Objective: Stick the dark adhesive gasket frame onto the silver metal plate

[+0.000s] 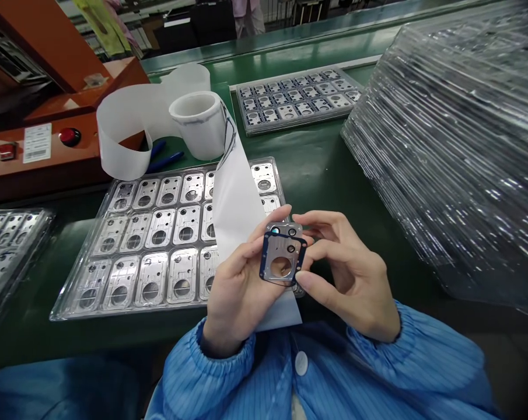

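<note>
My left hand (241, 286) is closed around the edges of a small silver metal plate (275, 224) with round holes. Over the plate lies a dark blue frame-shaped adhesive gasket (264, 269), slightly offset so that the plate's top edge shows above it. From the other side my right hand (351, 271) pinches the gasket's right edge between thumb and fingers. A white paper strip (237, 204) runs down under my hands from a roll (199, 125). Beneath it, a clear tray (82, 312) holds rows of similar silver plates.
A second tray (296, 125) at the back holds plates with blue frames. Stacked clear plastic trays (447, 151) rise on the right. Another plate tray (45, 219) lies at far left. Behind are an orange machine (66, 169) with a red button and blue-handled pliers (165, 162).
</note>
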The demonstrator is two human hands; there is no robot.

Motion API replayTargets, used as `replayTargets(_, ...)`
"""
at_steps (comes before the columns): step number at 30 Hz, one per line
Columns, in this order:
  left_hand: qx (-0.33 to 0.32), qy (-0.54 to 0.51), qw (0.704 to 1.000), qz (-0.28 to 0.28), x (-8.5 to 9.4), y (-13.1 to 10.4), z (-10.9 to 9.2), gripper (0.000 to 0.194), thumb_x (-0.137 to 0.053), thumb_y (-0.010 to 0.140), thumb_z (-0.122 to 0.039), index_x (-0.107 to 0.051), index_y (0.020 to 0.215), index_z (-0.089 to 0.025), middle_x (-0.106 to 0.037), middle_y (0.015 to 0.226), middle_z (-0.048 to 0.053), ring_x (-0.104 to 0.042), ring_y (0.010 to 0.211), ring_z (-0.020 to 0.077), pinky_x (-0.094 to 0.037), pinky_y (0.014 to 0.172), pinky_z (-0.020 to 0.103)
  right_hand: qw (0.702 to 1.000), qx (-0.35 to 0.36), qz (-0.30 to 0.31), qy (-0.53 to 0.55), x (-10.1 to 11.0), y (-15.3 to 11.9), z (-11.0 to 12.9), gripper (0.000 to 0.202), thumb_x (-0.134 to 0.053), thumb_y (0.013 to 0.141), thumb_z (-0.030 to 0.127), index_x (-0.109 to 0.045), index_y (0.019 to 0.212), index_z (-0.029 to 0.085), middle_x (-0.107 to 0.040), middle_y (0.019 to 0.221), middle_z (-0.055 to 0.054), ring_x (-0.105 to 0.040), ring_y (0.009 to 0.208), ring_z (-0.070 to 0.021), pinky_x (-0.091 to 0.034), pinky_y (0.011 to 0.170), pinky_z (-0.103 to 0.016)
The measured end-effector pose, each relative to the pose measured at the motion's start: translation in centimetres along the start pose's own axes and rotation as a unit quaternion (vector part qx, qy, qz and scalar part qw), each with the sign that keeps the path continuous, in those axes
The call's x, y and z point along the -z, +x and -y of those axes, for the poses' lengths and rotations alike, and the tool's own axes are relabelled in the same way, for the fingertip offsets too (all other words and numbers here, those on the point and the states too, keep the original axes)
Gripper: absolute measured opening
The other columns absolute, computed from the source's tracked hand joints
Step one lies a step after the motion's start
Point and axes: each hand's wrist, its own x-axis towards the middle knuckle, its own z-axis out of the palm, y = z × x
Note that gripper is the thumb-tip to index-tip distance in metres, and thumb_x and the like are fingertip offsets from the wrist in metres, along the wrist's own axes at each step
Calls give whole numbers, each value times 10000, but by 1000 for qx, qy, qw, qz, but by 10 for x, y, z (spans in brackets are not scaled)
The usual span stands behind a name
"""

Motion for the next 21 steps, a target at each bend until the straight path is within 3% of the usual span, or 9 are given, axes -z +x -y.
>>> replayTargets(5, 2, 9, 1000, -13, 0, 1, 0, 359, -361, 912, -177, -628, 1144, -233, -685, 1050, 16, -587, 1095, 200, -416, 1003, 380, 1000, -15, -11, 2, 0, 0, 1, 87, -623, 729, 111, -600, 684, 181, -508, 1088, -92, -516, 1064, -265, -459, 917, -424)
replayTargets(13, -1, 0, 1000, -16, -2, 1, 1, 370, -337, 916, -154, -647, 1111, -200, -703, 1014, 12, -622, 1022, 145, -479, 881, 246, 999, -28, -14, 20, -1, 0, 0, 77, -615, 752, 114, -597, 708, 174, -496, 1080, -83, -561, 949, -216, -496, 859, -380)
replayTargets(21, 3, 3, 1000, -20, -2, 1, 0, 339, -376, 905, -165, -639, 1114, -211, -698, 998, 9, -606, 1046, 159, -461, 885, 256, 1000, -28, -14, 5, 0, -1, 1, 75, -610, 756, 127, -592, 705, 178, -509, 1053, -76, -573, 923, -216, -505, 822, -368)
